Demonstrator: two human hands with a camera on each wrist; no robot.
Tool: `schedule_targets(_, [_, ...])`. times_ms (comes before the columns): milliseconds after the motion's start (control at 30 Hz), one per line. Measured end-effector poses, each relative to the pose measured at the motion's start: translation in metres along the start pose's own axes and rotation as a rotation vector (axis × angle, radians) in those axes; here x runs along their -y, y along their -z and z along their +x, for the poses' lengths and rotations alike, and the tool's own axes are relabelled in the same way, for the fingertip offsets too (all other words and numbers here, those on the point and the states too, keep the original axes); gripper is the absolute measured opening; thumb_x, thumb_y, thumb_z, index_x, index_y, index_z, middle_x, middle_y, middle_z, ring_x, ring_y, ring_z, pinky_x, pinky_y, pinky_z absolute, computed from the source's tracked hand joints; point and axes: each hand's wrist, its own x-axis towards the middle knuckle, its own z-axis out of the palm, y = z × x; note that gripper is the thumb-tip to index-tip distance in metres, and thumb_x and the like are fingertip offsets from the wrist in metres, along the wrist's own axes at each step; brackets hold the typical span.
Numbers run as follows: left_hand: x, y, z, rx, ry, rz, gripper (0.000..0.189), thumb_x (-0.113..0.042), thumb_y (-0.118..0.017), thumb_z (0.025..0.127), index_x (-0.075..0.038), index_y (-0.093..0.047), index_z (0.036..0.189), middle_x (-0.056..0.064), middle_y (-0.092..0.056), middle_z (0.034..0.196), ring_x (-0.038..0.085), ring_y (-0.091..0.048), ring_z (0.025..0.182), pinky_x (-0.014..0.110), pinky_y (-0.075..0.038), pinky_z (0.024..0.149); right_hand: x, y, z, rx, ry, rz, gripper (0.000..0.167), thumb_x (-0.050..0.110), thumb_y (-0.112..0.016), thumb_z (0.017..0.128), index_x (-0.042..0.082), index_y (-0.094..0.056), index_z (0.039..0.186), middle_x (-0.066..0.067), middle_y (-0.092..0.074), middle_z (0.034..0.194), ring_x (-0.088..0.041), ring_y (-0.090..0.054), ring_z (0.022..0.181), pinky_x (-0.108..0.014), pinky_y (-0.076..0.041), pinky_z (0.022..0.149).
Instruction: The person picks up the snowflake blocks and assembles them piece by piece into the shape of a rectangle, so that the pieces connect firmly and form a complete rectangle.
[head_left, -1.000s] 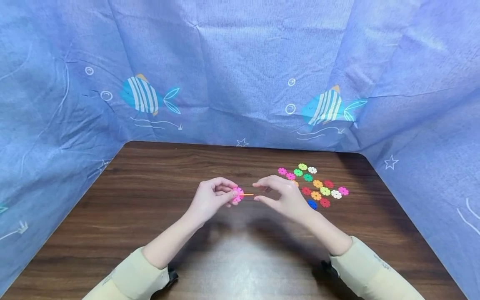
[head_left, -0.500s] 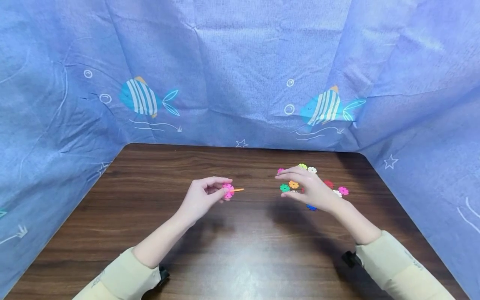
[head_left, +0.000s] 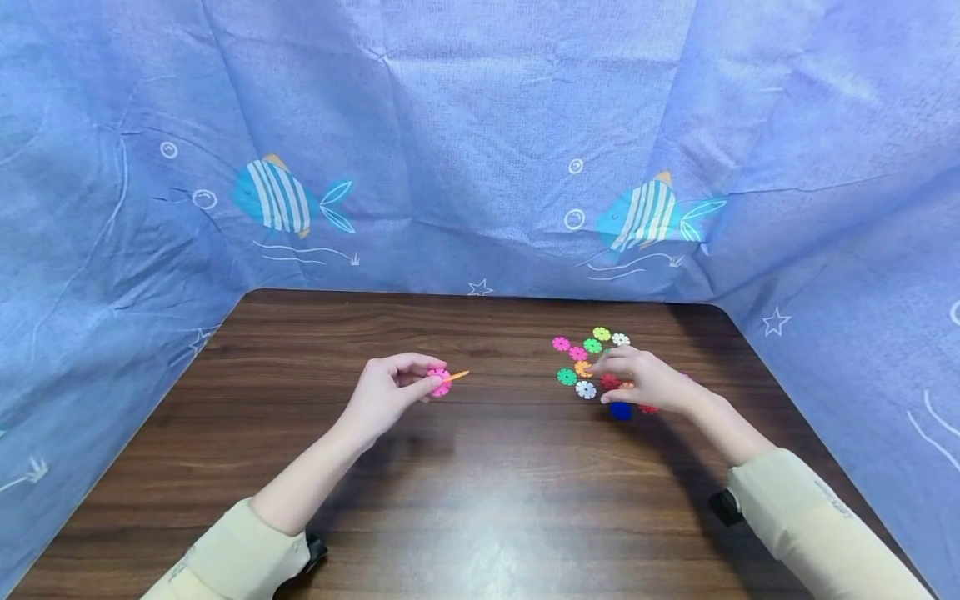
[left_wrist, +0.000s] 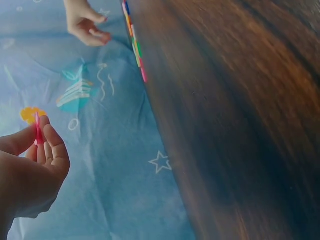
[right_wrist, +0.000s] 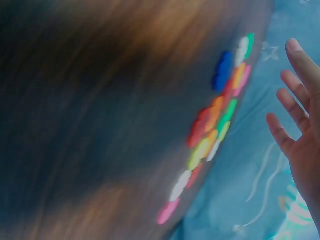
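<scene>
Head view: The left hand (head_left: 386, 396) is closed in a pinch, thumb against fingers, on a pink snowflake disc (head_left: 444, 389). An orange snowflake disc (head_left: 460, 375) is joined to it, and the pair is located above the worktop (head_left: 495, 492), left of the loose discs. The pink disc presents its face to the camera. The orange disc stands edge-on; its long axis runs rightward and slightly away from the person, its free end directed to the right. The right hand (head_left: 648, 379) is positioned over the loose discs, thumb and fingers parted, nothing seen in its hold; contact with a disc cannot be determined. Beside its fingertips lie a loose orange disc (head_left: 581, 367), a white disc (head_left: 586, 389) and a blue disc (head_left: 621, 410); a green disc (head_left: 567, 377) lies further left. A fish-printed blue cloth (head_left: 480, 125) hangs behind.

Left wrist view: The pinch on the pink disc is confirmed. Here the pink disc is edge-on, its long axis close to vertical in this view, and the orange disc shows part of its face beyond the thumb.

Right wrist view: Fingers of the right hand are extended and spread, nothing held. The loose discs appear as a blurred slanting row, a loose pink disc (right_wrist: 168, 211) at its lower end.
</scene>
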Motion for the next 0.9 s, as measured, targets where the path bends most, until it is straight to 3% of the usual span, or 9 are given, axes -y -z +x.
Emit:
schedule_targets(233, [0.001,0.003,0.002,0.006,0.018,0.025,0.023,-0.008,-0.071,0.084,0.001,-0.069,0.105,0.015,-0.072,0.088,0.012,-0.069,0.073,0.028,-0.056,0.064,-0.019,-0.021,0.002,0.024,-0.038,0.031,0.039,0.019,-0.083,0.070,0.010,-0.071,0.106,-0.004,-0.065,0.099,-0.018,-0.057,0.096,-0.039,-0.047,0.082])
schedule_targets(467, [0.000,0.002,0.006,0.010,0.022,0.020,0.023,-0.008,-0.070,0.084,0.000,-0.069,0.106,0.014,-0.072,0.087,0.017,-0.069,0.076,0.030,-0.056,0.065,-0.034,-0.032,0.008,0.023,-0.050,-0.029,0.029,0.021,-0.084,0.068,0.010,-0.074,0.094,-0.003,-0.063,0.092,-0.020,-0.057,0.089,-0.038,-0.046,0.080])
schedule_targets(667, [0.000,0.002,0.007,0.007,0.028,0.036,0.023,-0.009,-0.070,0.085,-0.002,-0.070,0.107,0.012,-0.072,0.086,0.014,-0.068,0.076,0.031,-0.056,0.067,-0.034,-0.033,0.009,0.038,-0.072,-0.017,0.026,0.021,-0.084,0.068,0.010,-0.073,0.088,0.000,-0.061,0.087,-0.016,-0.055,0.085,-0.035,-0.046,0.076])
schedule_targets(900, [0.003,0.000,0.005,-0.005,0.041,-0.018,0.022,-0.005,-0.067,0.086,0.003,-0.067,0.107,0.018,-0.071,0.092,0.018,-0.069,0.078,0.034,-0.057,0.071,-0.028,-0.035,0.010,0.042,-0.090,-0.028,0.029,0.020,-0.085,0.067,0.009,-0.066,0.086,0.001,-0.058,0.085,-0.013,-0.053,0.082,-0.035,-0.046,0.076])
